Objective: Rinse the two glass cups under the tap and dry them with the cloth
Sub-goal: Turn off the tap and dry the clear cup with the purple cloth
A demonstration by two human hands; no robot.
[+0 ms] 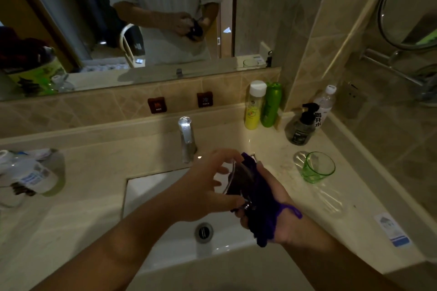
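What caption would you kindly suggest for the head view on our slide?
Both hands dry a clear glass cup with a purple cloth above the sink.

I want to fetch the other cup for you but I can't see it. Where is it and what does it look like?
Start at the tap behind the sink, then go right along the counter. Nearer you than the dark pump bottle stands the green glass cup, upright and alone. It is the only see-through green thing without a lid; the bottles behind it are taller and capped.

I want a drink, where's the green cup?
In the head view the green cup stands on the counter right of the sink, in front of the dark pump bottle.
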